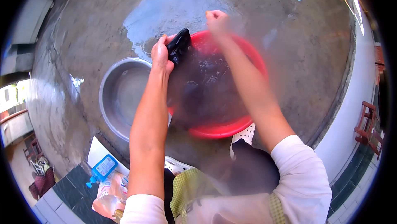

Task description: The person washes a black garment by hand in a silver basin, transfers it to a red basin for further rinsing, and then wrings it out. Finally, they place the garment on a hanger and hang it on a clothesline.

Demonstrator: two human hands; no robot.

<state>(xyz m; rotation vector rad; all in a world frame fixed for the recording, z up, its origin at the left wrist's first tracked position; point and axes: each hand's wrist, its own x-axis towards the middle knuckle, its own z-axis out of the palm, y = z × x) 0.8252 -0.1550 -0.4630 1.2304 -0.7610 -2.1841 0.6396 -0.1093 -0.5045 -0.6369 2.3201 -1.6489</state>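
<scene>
My left hand (162, 54) is closed around a wet, glossy black thing (179, 45) that looks like a shoe, tilted over the left rim of a red basin (221, 131). Dark water with a few ripples fills the basin. Beyond its far rim, my right hand (217, 20) is raised with the fingers curled together. Whatever may be in those fingers is hidden. A grey metal basin (108, 100) stands to the left, partly behind my left forearm.
Wet concrete floor (297, 54) surrounds the basins. A blue pump bottle (104, 167) and a pinkish plastic packet (108, 197) lie at the lower left. White clogs (178, 166) are close to the red basin. Haze blurs part of the view. A wooden stool (365, 120) stands far right.
</scene>
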